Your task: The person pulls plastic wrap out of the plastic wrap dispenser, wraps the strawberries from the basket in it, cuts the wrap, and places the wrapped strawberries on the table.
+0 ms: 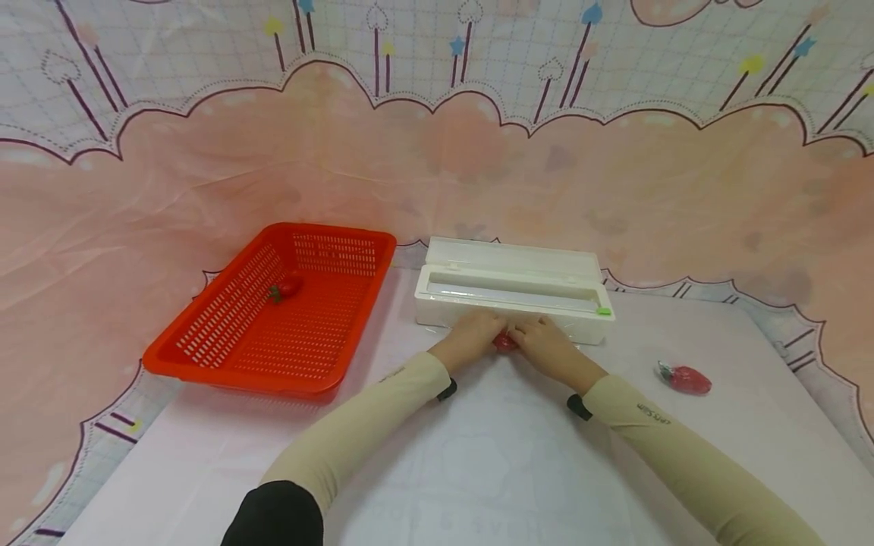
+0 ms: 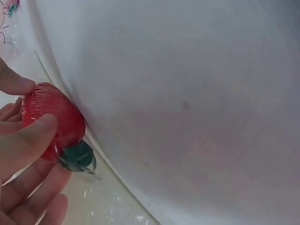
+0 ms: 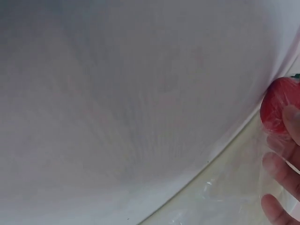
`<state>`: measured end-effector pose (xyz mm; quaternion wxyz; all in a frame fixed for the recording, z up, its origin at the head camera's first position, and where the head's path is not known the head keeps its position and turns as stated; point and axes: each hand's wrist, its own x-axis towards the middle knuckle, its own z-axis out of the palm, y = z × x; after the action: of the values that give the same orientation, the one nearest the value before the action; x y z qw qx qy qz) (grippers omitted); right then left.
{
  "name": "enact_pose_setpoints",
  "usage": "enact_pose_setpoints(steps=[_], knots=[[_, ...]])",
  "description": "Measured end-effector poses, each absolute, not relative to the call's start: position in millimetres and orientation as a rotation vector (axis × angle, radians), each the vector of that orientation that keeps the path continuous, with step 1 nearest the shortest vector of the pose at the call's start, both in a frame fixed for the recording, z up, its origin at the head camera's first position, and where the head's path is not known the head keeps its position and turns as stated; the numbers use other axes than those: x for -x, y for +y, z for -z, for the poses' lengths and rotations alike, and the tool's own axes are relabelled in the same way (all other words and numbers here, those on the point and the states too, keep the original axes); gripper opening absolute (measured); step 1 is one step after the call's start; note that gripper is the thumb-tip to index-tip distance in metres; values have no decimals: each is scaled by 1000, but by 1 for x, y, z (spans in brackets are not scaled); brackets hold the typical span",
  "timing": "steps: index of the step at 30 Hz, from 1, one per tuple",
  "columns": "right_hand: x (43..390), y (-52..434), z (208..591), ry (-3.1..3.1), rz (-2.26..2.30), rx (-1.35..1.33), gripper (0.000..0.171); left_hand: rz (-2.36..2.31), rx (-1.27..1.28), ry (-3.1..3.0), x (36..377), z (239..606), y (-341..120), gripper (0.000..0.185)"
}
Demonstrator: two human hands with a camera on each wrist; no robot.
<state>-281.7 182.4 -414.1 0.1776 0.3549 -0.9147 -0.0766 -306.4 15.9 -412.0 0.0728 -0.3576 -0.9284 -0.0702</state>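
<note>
Pale peach cloth with a scalloped purple outline and printed candles hangs as a backdrop (image 1: 478, 182) behind a white-covered table (image 1: 464, 470). At the left stands a red slotted basket (image 1: 307, 337), in which a loose red fruit (image 1: 290, 285) with green leaves lies toward the far left corner.

Next comes a black band (image 1: 280, 516) on the person's left arm, over a beige sleeve (image 1: 372, 402) that reaches up to the left hand (image 1: 476, 334). This hand is partly closed, its thumb and fingers pinching a film-wrapped fruit (image 2: 68, 115), red with a dark green end, while its lower fingers curve loosely below.

Behind both hands sits a long white box (image 1: 589, 331), its lid (image 1: 512, 256) raised at the back and a small green tab (image 1: 604, 311) near its right end. The wrapped fruit is between the hands, just in front of the box. From the other side the right hand (image 1: 551, 349) also pinches it, thumb against the film, the lower fingers spread apart.

Farther right, beyond the right sleeve (image 1: 690, 447), a second wrapped fruit (image 1: 688, 381) lies on its side on the table, clear film gathered at its left end.
</note>
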Motion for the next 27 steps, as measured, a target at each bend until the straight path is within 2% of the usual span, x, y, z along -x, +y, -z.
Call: enact_pose_setpoints(steps=[13,27], knots=[[284,189,417,-2598,182,-1015,29,241,1064,-2802,304,413,14,21],[270,219,401,-2652,65,-952,38,197,1017,-2845,304,415,11,25]])
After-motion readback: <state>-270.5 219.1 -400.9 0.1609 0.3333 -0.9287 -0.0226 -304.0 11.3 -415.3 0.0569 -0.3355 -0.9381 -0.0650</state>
